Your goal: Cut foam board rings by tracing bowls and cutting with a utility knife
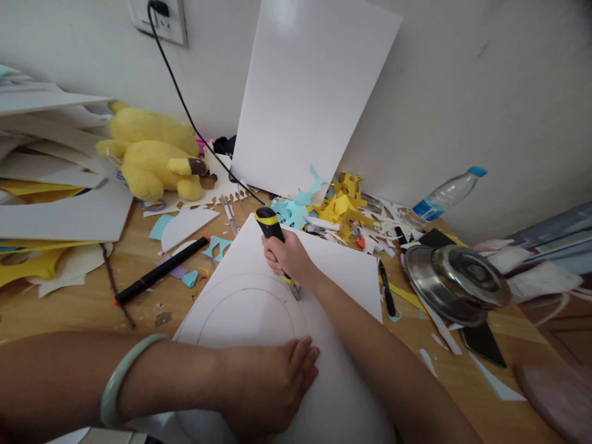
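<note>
A large white board (342, 265) lies before me, with pencilled concentric circles on it. My right hand (290, 258) is wrapped round a black-and-yellow corded cutter (269, 224), whose handle is tilted and whose blade meets the board near the right side of the circle lines. Nearer to me, my left hand (272, 382) presses on the board across the lower part of the circles. Its fingers lie against the surface, holding nothing. A pale green bangle (115, 382) circles my left wrist.
A black cord (185, 111) runs from the wall socket (161, 21) towards the cutter. Yellow plush toy (155, 163), paper scraps (346, 206) and a black marker (161, 269) lie around. Rightward are a pen (386, 288), metal lid (456, 280), phone (483, 344) and bottle (448, 194).
</note>
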{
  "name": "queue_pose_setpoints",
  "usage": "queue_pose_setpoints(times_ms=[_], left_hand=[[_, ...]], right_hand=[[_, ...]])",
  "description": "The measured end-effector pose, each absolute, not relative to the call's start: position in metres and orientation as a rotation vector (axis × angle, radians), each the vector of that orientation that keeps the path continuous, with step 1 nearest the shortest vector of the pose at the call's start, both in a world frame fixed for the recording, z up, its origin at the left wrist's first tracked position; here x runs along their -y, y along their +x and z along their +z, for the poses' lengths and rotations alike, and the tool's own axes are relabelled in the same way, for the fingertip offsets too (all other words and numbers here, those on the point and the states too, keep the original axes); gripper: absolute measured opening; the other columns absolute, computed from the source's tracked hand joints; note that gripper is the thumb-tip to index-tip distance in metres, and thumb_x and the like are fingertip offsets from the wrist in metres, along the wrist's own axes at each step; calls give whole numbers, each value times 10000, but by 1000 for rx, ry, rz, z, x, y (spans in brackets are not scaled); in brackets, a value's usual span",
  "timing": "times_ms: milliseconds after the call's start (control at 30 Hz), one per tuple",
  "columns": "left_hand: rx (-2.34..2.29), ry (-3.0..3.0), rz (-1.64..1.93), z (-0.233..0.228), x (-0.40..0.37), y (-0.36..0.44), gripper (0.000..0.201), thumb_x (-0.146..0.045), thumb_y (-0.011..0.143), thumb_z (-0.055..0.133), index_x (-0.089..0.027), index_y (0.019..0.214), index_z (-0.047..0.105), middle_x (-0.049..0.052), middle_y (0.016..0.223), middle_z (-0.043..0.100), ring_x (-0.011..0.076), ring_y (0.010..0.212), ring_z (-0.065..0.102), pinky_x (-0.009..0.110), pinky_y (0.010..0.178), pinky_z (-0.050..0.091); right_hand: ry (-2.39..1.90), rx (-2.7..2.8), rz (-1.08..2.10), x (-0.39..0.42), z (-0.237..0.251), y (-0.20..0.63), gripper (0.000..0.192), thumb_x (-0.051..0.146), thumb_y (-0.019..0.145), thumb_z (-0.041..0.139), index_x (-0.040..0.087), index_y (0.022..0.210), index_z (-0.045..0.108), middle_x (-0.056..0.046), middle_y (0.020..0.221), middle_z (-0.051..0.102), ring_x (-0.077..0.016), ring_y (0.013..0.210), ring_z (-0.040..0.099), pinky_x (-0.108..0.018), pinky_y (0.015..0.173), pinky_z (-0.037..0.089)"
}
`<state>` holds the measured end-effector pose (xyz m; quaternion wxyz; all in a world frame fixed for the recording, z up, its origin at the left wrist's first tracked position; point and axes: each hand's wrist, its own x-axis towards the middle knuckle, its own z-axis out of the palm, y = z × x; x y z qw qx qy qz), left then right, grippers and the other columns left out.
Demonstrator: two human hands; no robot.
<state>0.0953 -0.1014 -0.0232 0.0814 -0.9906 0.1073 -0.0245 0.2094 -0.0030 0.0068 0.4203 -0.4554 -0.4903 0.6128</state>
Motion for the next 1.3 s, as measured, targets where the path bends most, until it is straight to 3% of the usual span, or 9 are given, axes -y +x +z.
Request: queue_pose_setpoints(times_ms=[1100,1300], left_hand=[[-295,-2939,-300,-28,102,94,641,-450,699,530,43,1104,599,274,1137,579,363,1019,577,433,878,434],[-304,-2944,-224,-27,101,95,705,-465,660,561,52,1140,580,274,1152,569,383,1032,564,437,891,428]], right_hand=[[-996,1291,1668,-10,12,196,159,224,736,489,209,653,355,107,442,300,-34,303,246,-173,299,179],[-980,1321,1686,-10,14,195,170,236,744,482,207,637,353,106,434,306,-35,302,245,-176,303,185]])
